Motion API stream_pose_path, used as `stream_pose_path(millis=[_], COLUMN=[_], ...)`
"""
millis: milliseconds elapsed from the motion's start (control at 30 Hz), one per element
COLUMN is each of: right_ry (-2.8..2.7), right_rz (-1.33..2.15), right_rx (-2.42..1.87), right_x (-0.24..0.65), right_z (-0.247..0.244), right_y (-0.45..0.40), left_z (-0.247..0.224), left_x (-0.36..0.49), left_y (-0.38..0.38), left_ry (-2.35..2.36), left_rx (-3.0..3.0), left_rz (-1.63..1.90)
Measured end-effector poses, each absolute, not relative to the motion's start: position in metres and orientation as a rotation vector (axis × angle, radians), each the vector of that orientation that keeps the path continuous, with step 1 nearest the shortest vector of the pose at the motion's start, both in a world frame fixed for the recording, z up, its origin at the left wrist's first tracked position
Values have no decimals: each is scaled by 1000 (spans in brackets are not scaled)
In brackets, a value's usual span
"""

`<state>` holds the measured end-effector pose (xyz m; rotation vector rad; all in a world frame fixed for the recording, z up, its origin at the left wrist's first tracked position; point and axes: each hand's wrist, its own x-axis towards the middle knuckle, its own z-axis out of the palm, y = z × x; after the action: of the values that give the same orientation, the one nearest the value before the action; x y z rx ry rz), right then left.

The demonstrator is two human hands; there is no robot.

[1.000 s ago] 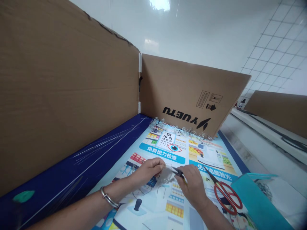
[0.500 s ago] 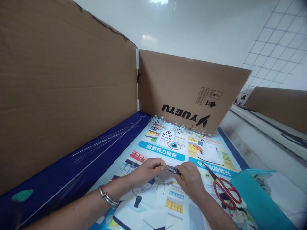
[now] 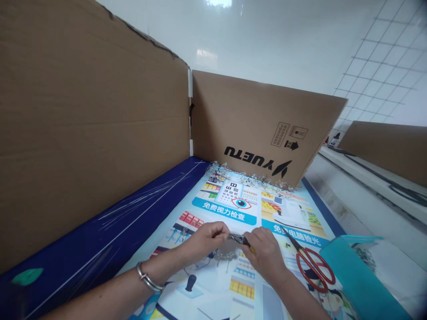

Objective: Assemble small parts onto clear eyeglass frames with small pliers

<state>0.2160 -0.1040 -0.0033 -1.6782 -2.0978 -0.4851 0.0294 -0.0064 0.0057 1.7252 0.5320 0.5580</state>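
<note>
Our right hand (image 3: 265, 258) grips small pliers (image 3: 238, 239); our left hand (image 3: 208, 240) pinches something unclear beside them. Red-handled scissors (image 3: 313, 266) lie right on the printed poster (image 3: 227, 206), a cardboard panel (image 3: 253, 129) beyond.

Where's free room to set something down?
Free: the poster beyond the left hand and right hand, up to the clear tangle at the far edge; also the blue strip beside the cardboard wall. Crowded: around the pliers, scissors and teal box.
</note>
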Motion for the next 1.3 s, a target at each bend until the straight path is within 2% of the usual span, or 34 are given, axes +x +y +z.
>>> stream_pose_path(millis=[667,1300], right_ry=[-2119,-2031], right_rz=[-473,-280], right_rx=[-1684,-1656], right_x=[216,223], right_z=[-4,-14], right_y=[-102,-99], left_z=[12,7], left_x=[30,31], left_y=[-13,-10], left_ry=[581,573], left_rx=[1666,1538], left_rz=[598,598])
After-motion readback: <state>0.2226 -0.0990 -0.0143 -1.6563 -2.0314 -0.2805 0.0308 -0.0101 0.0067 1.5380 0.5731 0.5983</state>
